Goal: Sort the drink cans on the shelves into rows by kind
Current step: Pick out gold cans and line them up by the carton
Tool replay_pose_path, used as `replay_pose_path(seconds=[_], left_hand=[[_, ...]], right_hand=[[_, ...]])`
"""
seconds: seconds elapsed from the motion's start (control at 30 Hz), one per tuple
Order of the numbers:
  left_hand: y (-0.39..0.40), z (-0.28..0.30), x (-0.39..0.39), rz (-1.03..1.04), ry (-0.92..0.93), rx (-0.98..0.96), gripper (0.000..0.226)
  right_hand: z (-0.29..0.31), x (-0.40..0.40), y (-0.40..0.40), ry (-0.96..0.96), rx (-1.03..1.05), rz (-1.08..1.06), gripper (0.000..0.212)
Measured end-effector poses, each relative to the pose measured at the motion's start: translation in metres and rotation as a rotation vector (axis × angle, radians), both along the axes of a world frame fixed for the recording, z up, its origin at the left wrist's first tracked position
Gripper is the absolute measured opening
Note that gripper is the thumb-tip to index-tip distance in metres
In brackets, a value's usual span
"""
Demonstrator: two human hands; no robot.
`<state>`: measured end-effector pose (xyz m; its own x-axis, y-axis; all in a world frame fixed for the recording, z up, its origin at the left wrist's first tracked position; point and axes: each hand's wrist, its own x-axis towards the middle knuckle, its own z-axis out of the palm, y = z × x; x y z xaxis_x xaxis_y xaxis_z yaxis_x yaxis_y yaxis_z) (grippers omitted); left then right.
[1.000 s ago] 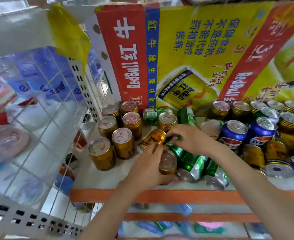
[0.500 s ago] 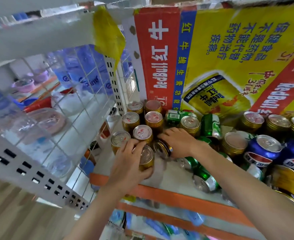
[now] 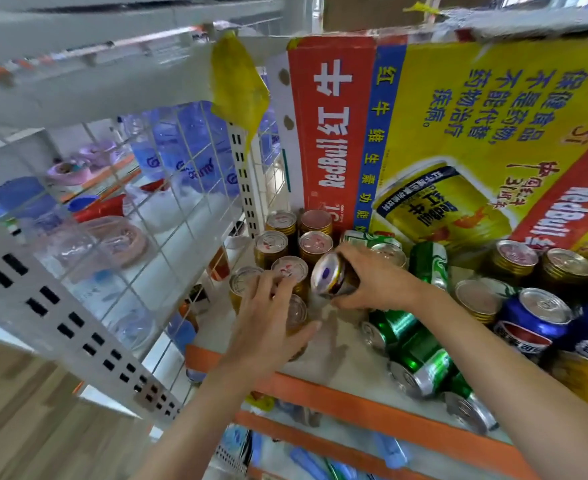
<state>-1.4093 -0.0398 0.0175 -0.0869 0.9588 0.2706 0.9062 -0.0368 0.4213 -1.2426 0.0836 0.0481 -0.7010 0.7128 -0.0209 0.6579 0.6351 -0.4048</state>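
Observation:
Several gold cans [image 3: 315,245] stand upright in rows at the left end of the shelf [image 3: 337,362]. My left hand [image 3: 268,327] grips an upright gold can [image 3: 296,323] at the front of those rows. My right hand [image 3: 372,278] holds another gold can [image 3: 332,275] tilted on its side, its base facing me. Green cans [image 3: 420,355] lie on their sides to the right. Blue cans [image 3: 527,323] stand further right, with more gold cans [image 3: 514,261] behind them.
A large red and yellow Red Bull carton [image 3: 458,133] stands behind the cans. A white wire grid panel [image 3: 168,209] closes the shelf's left side. The orange shelf edge [image 3: 372,407] runs along the front, with a lower shelf beneath.
My left hand has set its gold can upright at the front of the rows. My right hand has lifted and tilted the other gold can. The camera has moved closer and turned left.

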Motion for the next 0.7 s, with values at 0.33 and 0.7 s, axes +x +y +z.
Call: replay_pose_path(seconds=[0.33,0.7], left_hand=[[0.032,-0.001,0.008,-0.044,0.093,0.006,0.049],[0.076,0.016,0.019,-0.127,0.093,0.010,0.034]], right_hand=[[0.001,-0.025,0.003,-0.524,0.319,0.074,0.076],[0.015,0.052,0.055,-0.074,0.023,-0.298,0.052]])
